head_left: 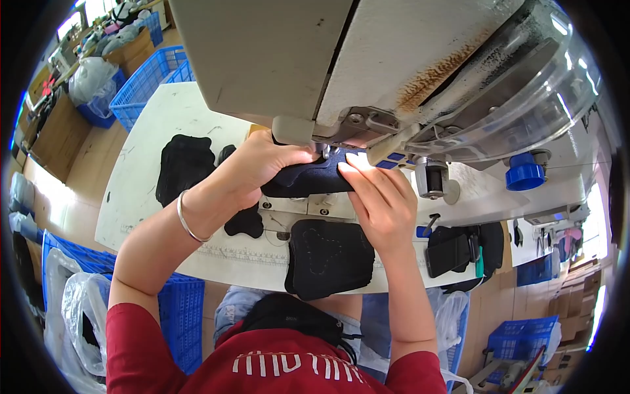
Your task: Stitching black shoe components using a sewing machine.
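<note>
A dark fabric piece [308, 182] lies under the needle area of a sewing machine [275, 59], just below the lit presser foot [325, 150]. My left hand [262, 161] is closed on its left side, the thumb pressed along the top near the foot. My right hand [382, 200] grips its right edge with bent fingers; the thumb is mostly hidden. Close to my body a stack of black fabric pieces [330, 257] lies at the table edge, the top one bearing a faint chalk-like outline. A small curvy black cutout [245, 222] lies beneath my left wrist.
Another black fabric stack [184, 168] is on the white table [141, 190] at left. At right lie a phone [449, 255] and a green-handled tool [480, 262]. Blue crates [182, 318] stand around the table, some with plastic bags. The machine head overhangs my hands.
</note>
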`<move>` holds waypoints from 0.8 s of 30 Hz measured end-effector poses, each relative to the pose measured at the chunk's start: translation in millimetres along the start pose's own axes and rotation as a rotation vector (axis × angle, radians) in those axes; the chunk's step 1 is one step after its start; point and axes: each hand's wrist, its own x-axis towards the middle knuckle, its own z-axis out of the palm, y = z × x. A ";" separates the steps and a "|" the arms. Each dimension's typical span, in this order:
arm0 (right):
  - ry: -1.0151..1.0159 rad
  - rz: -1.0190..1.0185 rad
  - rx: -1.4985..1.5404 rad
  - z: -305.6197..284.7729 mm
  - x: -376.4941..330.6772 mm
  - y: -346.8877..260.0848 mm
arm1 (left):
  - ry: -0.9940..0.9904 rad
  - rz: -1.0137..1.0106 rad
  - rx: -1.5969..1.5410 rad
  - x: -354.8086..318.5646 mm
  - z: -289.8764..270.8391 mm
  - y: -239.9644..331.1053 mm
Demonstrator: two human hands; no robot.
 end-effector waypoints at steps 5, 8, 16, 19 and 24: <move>-0.064 0.015 -0.010 -3.2 0.0 1.3 | -0.002 0.026 -0.027 0.9 0.5 -3.2; -0.103 0.074 0.001 -5.5 1.7 -3.3 | 0.023 -0.001 -0.044 0.3 0.1 -4.9; 0.181 0.439 -0.058 -5.9 -4.6 -24.4 | 0.107 -0.056 -0.045 -1.3 2.9 -8.2; 0.102 0.350 -0.062 -6.0 -3.1 -24.3 | 0.070 0.058 -0.117 -0.5 3.1 -13.5; 0.139 0.522 0.142 10.3 -16.4 -43.9 | 0.094 0.114 -0.175 1.5 7.7 -22.3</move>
